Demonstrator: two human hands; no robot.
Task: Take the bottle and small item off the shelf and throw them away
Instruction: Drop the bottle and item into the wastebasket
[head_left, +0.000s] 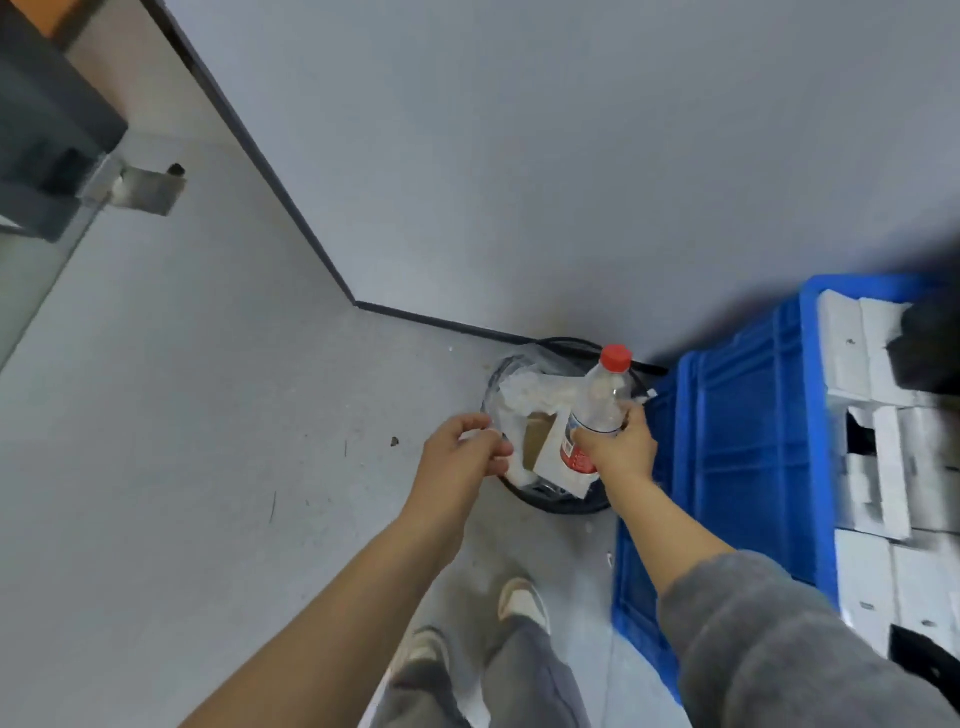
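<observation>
Grey floor (182, 415), grey wall (571, 156) w/ dark baseboard (270, 171)

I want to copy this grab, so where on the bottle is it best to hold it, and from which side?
Grip the bottle around its lower body at the label, as the right hand does, coming from below and to its right. It stands roughly upright over the bin, red cap up; the body looks wide enough to wrap, the neck likely too narrow.
</observation>
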